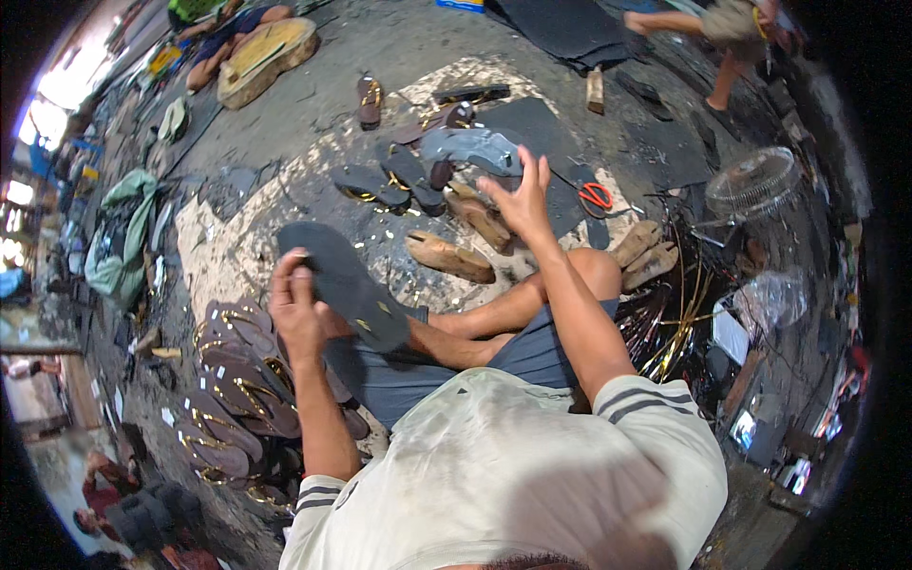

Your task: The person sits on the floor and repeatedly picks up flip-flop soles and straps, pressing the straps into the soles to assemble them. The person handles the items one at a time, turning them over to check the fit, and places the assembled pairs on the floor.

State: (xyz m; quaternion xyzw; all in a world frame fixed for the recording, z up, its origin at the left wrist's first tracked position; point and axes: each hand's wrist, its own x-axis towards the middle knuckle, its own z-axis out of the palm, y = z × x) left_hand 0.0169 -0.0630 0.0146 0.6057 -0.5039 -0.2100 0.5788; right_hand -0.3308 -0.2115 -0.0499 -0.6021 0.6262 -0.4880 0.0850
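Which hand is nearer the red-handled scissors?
Right. The right hand is open, a little left of the red-handled scissors; the left hand is much farther left, holding a dark sole.

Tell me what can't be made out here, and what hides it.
Head view: far face of the dark sole in the left hand, turned away from the camera.
Head view: bottom of the sandal pile, covered by what lies on top.
Head view: head of the person at upper right, cut off by the lens rim.

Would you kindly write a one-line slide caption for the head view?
Left hand holding a dark sole, right hand open near wooden lasts, sandals piled at left.
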